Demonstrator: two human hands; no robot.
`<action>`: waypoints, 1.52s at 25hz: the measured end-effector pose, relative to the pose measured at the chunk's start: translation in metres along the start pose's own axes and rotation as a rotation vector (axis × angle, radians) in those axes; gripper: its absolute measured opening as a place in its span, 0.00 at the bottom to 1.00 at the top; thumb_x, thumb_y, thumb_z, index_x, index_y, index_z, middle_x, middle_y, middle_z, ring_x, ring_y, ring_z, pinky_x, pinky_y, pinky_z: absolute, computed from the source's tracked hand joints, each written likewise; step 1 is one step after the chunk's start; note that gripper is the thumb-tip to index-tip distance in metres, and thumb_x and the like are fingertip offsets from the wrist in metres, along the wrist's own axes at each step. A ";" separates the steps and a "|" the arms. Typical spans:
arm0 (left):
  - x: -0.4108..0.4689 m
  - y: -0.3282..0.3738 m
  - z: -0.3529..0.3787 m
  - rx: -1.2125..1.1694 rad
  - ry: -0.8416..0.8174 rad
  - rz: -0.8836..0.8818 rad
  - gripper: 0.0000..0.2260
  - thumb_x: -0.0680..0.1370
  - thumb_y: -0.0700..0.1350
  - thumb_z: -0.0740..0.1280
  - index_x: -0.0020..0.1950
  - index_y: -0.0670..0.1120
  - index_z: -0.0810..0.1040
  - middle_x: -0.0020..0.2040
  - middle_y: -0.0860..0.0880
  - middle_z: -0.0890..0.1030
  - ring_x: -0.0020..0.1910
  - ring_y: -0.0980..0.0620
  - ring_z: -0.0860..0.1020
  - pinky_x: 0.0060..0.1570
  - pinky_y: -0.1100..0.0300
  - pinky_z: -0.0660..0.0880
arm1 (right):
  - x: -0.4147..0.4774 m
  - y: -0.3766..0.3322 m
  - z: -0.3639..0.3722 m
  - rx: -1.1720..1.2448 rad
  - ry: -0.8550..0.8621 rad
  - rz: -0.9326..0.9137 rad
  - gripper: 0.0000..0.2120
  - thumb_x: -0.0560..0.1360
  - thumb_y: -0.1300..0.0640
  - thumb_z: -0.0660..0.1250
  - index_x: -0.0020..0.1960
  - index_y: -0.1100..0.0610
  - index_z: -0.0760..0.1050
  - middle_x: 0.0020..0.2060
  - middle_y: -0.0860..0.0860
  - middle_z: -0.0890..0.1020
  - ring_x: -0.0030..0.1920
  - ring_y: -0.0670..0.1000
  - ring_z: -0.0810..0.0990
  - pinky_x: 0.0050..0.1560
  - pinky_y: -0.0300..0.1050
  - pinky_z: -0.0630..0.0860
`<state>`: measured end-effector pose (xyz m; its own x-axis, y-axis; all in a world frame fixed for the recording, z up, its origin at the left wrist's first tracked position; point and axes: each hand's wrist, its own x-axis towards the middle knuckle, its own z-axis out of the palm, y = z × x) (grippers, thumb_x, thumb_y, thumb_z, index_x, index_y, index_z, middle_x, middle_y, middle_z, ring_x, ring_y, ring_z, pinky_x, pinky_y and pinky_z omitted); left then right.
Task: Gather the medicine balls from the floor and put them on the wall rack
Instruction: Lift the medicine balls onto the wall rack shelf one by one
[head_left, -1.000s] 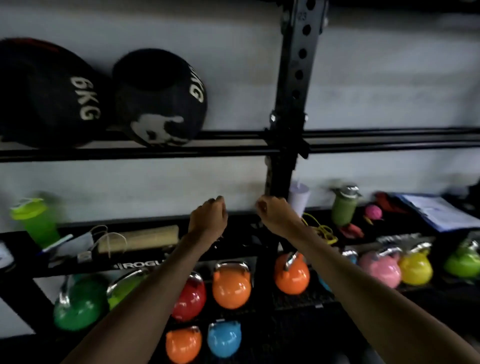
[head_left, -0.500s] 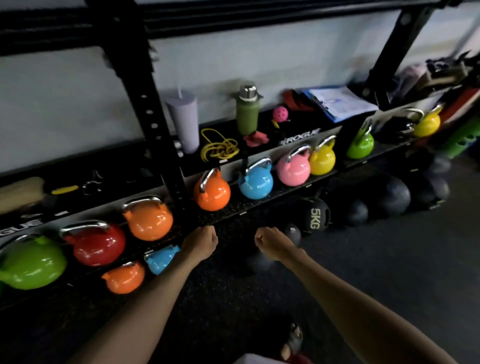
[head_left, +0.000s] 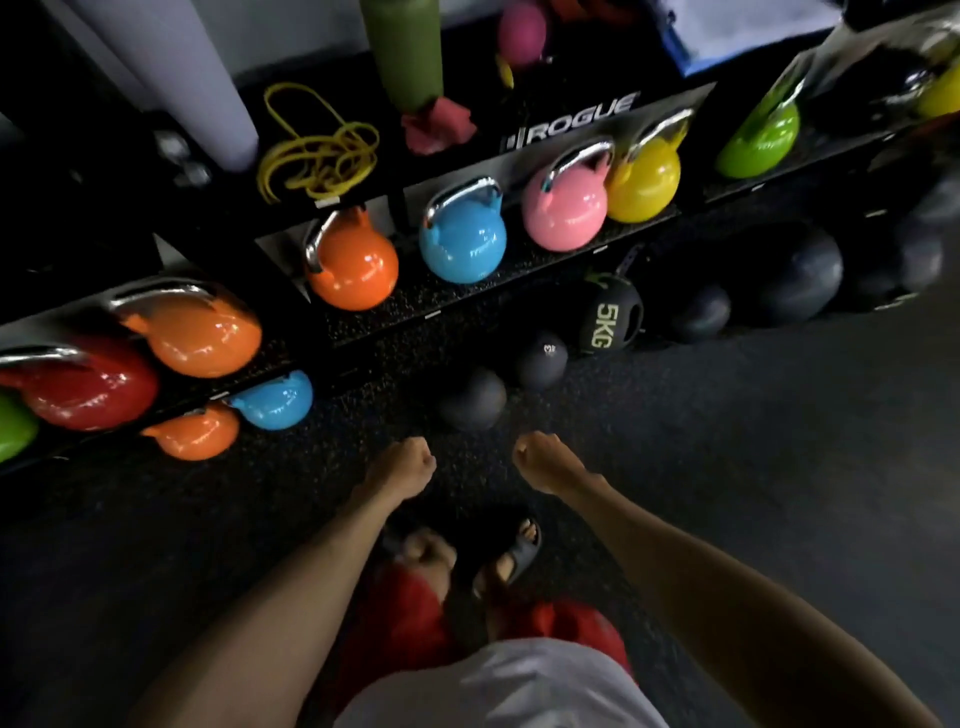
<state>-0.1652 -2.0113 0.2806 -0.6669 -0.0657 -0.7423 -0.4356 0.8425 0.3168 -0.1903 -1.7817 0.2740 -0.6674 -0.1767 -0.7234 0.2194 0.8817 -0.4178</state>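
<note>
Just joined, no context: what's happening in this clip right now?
A person stands over a row of dark medicine balls on the floor by the kettlebell rack. Both hands are loosely fisted and empty: the left hand and right hand hang just short of the nearest small ball. Another small ball and the 5KG ball lie beyond. Nothing is picked up yet.

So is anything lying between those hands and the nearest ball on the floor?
Nothing visible. Only bare floor lies between the left hand, the right hand and the nearest ball. Both hands are empty, loosely curled.
</note>
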 end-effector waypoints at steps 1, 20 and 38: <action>0.009 0.001 0.004 -0.014 -0.015 -0.018 0.09 0.81 0.48 0.61 0.50 0.45 0.78 0.47 0.44 0.83 0.48 0.43 0.82 0.49 0.51 0.80 | 0.010 0.004 0.004 0.008 -0.022 0.024 0.13 0.82 0.57 0.56 0.53 0.63 0.77 0.50 0.62 0.82 0.50 0.63 0.82 0.41 0.48 0.70; 0.334 -0.023 0.092 -0.101 -0.213 -0.176 0.07 0.82 0.45 0.63 0.57 0.44 0.76 0.48 0.42 0.81 0.41 0.45 0.81 0.32 0.56 0.77 | 0.307 0.090 0.126 0.790 -0.002 0.460 0.13 0.81 0.50 0.60 0.57 0.57 0.76 0.50 0.56 0.80 0.50 0.55 0.78 0.51 0.51 0.78; 0.582 -0.044 0.178 -0.564 -0.167 -0.451 0.31 0.73 0.71 0.63 0.74 0.61 0.67 0.71 0.51 0.73 0.67 0.43 0.72 0.64 0.34 0.69 | 0.526 0.181 0.244 1.847 0.140 0.727 0.30 0.77 0.32 0.56 0.73 0.45 0.68 0.69 0.48 0.75 0.66 0.54 0.75 0.65 0.60 0.74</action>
<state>-0.4269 -1.9917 -0.2703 -0.2683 -0.2203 -0.9378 -0.9201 0.3469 0.1817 -0.3282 -1.8224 -0.3166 -0.1499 0.0522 -0.9873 0.7026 -0.6970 -0.1436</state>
